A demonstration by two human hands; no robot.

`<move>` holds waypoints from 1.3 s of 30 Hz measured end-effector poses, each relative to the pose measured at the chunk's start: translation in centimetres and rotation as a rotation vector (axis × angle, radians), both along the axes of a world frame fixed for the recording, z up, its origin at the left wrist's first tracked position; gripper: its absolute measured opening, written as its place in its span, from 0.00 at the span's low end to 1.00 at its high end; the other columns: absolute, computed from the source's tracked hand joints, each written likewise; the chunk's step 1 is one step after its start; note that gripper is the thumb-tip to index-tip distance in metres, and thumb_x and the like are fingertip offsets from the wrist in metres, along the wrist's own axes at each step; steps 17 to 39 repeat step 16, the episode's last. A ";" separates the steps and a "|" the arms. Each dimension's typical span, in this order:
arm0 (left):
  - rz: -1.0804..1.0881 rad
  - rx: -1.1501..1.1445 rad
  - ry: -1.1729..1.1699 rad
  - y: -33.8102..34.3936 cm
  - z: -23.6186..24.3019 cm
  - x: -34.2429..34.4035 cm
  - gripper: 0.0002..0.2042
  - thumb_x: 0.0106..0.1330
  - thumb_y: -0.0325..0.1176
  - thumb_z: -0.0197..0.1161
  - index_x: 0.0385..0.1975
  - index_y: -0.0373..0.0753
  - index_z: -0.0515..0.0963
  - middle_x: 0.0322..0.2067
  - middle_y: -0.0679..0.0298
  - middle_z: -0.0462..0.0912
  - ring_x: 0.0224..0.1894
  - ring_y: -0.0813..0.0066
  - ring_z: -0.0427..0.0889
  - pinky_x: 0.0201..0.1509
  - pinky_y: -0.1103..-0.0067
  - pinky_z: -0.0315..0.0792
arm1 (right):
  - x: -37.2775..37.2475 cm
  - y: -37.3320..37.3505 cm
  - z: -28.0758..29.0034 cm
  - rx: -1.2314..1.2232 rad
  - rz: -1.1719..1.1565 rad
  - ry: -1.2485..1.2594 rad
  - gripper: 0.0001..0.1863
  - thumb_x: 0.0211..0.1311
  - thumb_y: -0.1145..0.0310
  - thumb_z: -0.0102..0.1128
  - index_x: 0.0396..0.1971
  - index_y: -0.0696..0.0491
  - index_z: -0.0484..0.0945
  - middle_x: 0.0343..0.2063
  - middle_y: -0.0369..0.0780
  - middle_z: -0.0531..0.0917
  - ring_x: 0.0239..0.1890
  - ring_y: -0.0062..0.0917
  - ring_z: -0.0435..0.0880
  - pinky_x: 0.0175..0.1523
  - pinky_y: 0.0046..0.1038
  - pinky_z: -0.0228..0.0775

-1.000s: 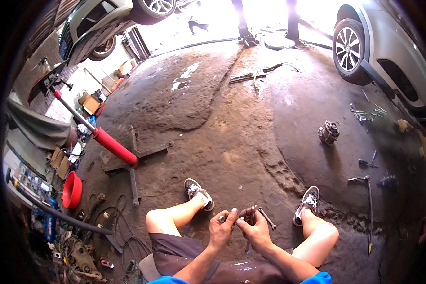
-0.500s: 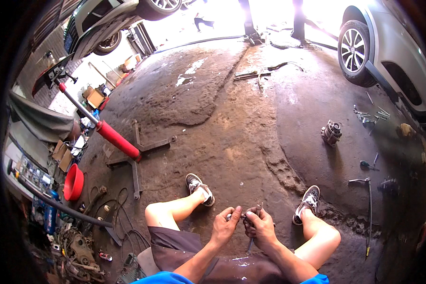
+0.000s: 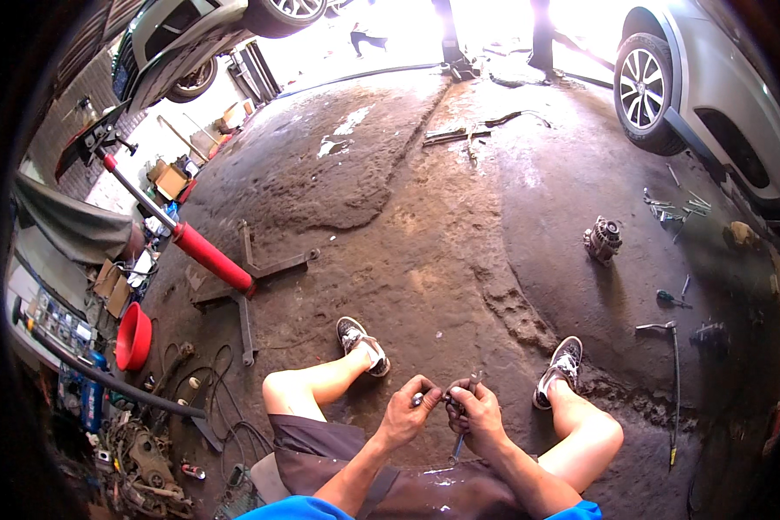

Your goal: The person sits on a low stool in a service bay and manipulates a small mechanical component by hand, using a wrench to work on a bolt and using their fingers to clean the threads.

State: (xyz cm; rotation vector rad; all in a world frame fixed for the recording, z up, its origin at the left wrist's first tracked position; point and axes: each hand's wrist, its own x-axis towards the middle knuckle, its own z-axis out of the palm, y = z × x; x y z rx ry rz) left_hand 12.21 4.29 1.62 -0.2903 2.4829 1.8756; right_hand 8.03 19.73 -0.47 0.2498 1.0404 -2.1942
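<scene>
Between my knees my two hands are raised close together, fingertips nearly meeting. My left hand is closed around a small piece with a shiny rounded metal end; its kind is hidden by the fingers. My right hand is closed on a slim metal tool, whose shaft sticks out below the fist. A thin tip shows above that hand's fingers, but I cannot tell if it is the same tool. A small dark part sits at the fingertips between the hands, too small to name.
An alternator stands on the stained floor ahead right. Farther right lie a long-handled wrench, a screwdriver and several loose tools. A red stand, red basin and cables are at left. Cars are raised on both sides.
My left hand has tilted slightly, with its thumb lower and a little more of the shiny metal end showing. My right hand keeps its hold. The whole view has shifted slightly.
</scene>
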 end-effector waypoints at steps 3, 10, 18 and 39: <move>0.078 0.007 -0.109 0.0 0.3 -0.1 0.19 0.70 0.47 0.58 0.27 0.34 0.75 0.17 0.70 0.68 0.24 0.85 0.65 0.27 0.81 0.63 | 0.3 -0.2 -0.2 0.059 -0.002 0.108 0.06 0.65 0.70 0.57 0.37 0.54 0.71 0.20 0.33 0.73 0.13 0.12 0.63 0.18 0.16 0.53; 0.066 0.094 -0.140 -0.9 -2.1 0.2 0.20 0.71 0.51 0.56 0.30 0.37 0.75 0.18 0.74 0.68 0.22 0.87 0.62 0.22 0.81 0.58 | 0.4 -0.2 0.4 0.095 -0.015 0.177 0.06 0.64 0.71 0.57 0.37 0.55 0.72 0.20 0.32 0.73 0.14 0.11 0.63 0.18 0.15 0.53; -0.048 0.408 -0.129 -1.0 -0.3 0.7 0.18 0.69 0.48 0.59 0.44 0.37 0.71 0.28 0.73 0.74 0.28 0.86 0.69 0.29 0.87 0.64 | 0.3 0.0 -0.1 0.077 -0.022 0.129 0.05 0.65 0.71 0.56 0.37 0.55 0.73 0.21 0.32 0.73 0.13 0.11 0.63 0.17 0.16 0.52; -0.048 0.408 -0.129 -1.0 -0.3 0.7 0.18 0.69 0.48 0.59 0.44 0.37 0.71 0.28 0.73 0.74 0.28 0.86 0.69 0.29 0.87 0.64 | 0.3 0.0 -0.1 0.077 -0.022 0.129 0.05 0.65 0.71 0.56 0.37 0.55 0.73 0.21 0.32 0.73 0.13 0.11 0.63 0.17 0.16 0.52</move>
